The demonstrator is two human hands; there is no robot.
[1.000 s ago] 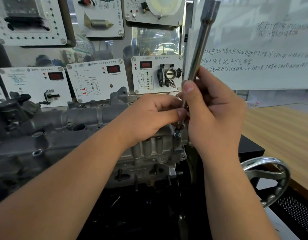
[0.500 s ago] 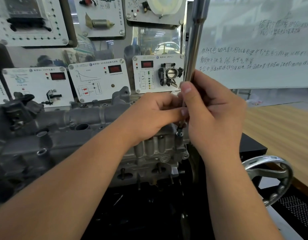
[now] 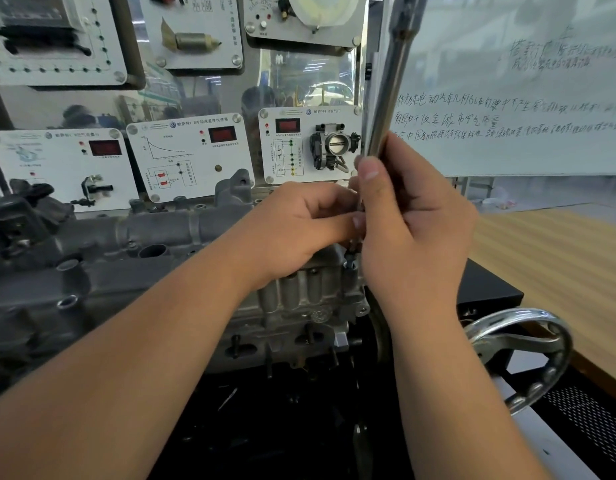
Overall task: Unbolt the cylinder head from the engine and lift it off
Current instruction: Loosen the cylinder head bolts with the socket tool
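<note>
Wrench (image 3: 389, 84) shaft stands more upright now than a second ago, my right hand (image 3: 414, 233) wrapped round it, my left hand (image 3: 299, 230) pinching its lower end over a bolt (image 3: 350, 263). Cylinder head (image 3: 195, 258) sits still bolted, centre-left; I judge I'm still seating the bit

Whiteboard (image 3: 507, 98) ahead of me: handwritten Chinese lines, too faint and blurred for me to read. Three white sensor panels (image 3: 190, 157) each carry a round VW logo and small Chinese headings, illegible. Their red displays (image 3: 222, 134) show no digits.
</note>
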